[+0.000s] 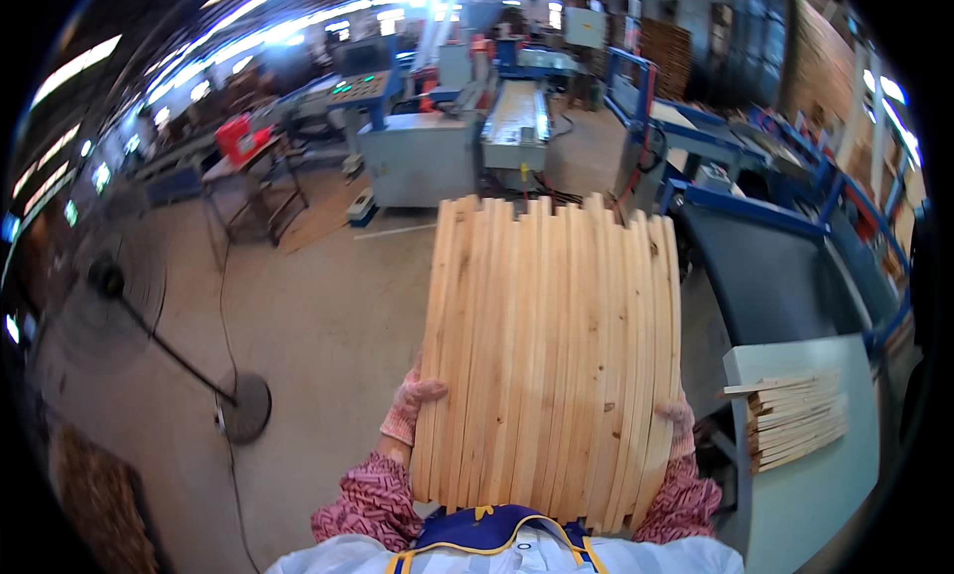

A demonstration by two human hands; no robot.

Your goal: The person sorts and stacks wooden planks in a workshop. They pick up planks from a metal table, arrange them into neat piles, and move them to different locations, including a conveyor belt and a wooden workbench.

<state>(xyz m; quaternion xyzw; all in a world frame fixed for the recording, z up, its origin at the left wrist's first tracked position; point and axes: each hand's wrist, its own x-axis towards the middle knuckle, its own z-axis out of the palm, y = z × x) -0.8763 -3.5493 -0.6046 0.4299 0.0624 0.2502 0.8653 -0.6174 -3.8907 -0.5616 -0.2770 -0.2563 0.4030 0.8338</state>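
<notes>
A wide row of light wooden strips (542,345), packed side by side with uneven ends, is held up in front of my body. My left hand (412,403), in a pink glove, grips its left edge, with the thumb over the top face. On the opposite edge my right hand (680,423), gloved alike, presses inward with its fingers partly hidden behind the wood. Patterned pink sleeves cover both forearms. The near ends of the strips reach my blue apron (482,529).
On the right, a pale table (810,504) bears a small stack of thin wood strips (795,420). Beyond it runs a dark conveyor belt (770,271) with blue rails. A grey machine cabinet (417,166) stands ahead. At left are a pedestal fan (243,407), its cable, and a red container (238,140) on a stand.
</notes>
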